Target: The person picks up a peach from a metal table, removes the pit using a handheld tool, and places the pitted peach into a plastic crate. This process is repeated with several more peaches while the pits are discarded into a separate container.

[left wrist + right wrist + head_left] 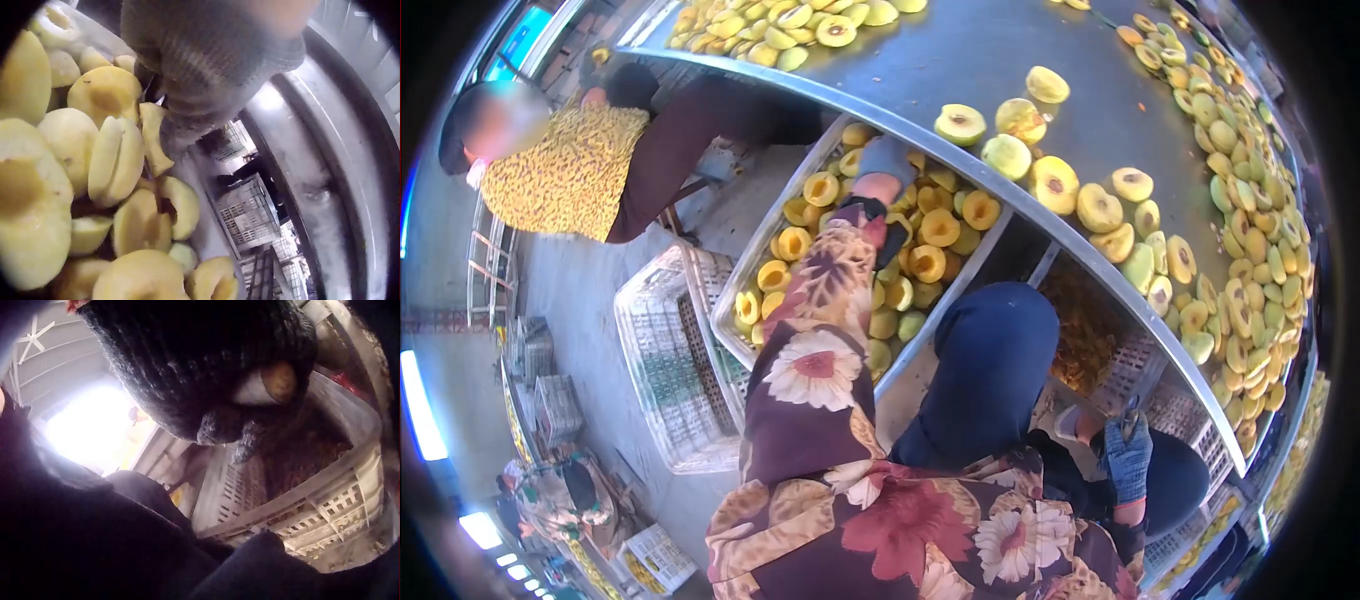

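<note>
The left hand, in a grey glove, reaches into a crate of halved, pitted yellow-green fruit. In the left wrist view, the gloved hand is at the crate's side, its lower end against a curved fruit piece; its fingertips are not distinct, and a hold cannot be made out. Over the right thigh, the gloved right hand grips a small tool. The right wrist view shows the tool's round handle end poking out of the curled glove.
A metal-edged table carries many fruit halves. An empty white crate stands on the floor at the left. Beneath the table, another crate holds dark scraps. A person in a yellow patterned top sits at upper left.
</note>
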Action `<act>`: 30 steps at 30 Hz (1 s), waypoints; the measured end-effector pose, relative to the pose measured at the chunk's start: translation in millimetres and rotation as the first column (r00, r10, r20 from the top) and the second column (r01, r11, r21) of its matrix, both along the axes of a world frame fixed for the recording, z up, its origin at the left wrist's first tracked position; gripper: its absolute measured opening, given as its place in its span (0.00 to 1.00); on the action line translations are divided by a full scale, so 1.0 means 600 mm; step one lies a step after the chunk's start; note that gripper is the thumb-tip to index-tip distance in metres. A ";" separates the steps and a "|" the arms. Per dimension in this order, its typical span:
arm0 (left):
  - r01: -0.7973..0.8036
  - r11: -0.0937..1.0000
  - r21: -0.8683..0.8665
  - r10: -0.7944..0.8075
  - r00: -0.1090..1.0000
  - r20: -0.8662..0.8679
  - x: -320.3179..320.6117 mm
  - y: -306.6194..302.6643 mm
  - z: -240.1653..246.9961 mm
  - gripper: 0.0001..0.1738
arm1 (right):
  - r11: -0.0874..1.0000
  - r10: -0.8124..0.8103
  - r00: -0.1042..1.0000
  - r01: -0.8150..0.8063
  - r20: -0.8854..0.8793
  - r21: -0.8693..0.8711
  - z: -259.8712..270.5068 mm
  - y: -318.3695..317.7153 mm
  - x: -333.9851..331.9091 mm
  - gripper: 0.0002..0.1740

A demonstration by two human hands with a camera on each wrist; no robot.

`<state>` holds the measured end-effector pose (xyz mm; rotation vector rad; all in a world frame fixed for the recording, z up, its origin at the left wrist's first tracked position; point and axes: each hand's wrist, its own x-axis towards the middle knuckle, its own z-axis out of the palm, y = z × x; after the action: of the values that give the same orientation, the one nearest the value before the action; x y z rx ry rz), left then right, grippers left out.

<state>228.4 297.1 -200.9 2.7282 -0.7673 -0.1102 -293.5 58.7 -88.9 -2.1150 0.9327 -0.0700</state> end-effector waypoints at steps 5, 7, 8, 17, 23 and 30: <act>-0.126 0.963 0.237 0.106 0.990 0.095 -0.036 -0.042 0.013 0.13 | 0.988 0.100 0.995 -0.097 0.021 -0.124 -0.029 -0.009 0.007 0.17; -0.106 0.926 0.362 0.046 0.984 0.170 -0.049 -0.044 0.014 0.14 | 0.988 0.095 0.995 -0.089 0.042 -0.125 -0.022 0.003 0.013 0.16; -0.134 0.936 0.327 0.083 0.983 0.165 -0.052 -0.042 0.014 0.14 | 0.991 0.089 0.995 -0.083 0.054 -0.101 -0.016 0.006 0.017 0.16; -0.259 0.891 -0.372 0.234 0.966 -0.111 0.004 0.070 0.059 0.16 | 0.993 0.040 0.993 -0.027 0.113 -0.113 -0.019 -0.007 -0.051 0.13; -0.292 0.945 -0.148 0.284 0.956 -0.069 -0.015 0.038 0.070 0.18 | 0.998 -0.011 1.000 0.013 -0.026 0.065 -0.007 0.002 -0.024 0.15; -0.244 0.952 0.184 0.227 0.968 0.109 -0.027 -0.032 -0.002 0.15 | 0.999 0.031 0.998 -0.029 0.056 -0.041 -0.044 -0.004 -0.022 0.17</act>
<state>212.0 277.7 -202.2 3.0058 -0.4671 -0.0153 -306.8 56.1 -115.6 -2.1527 0.8727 -0.1338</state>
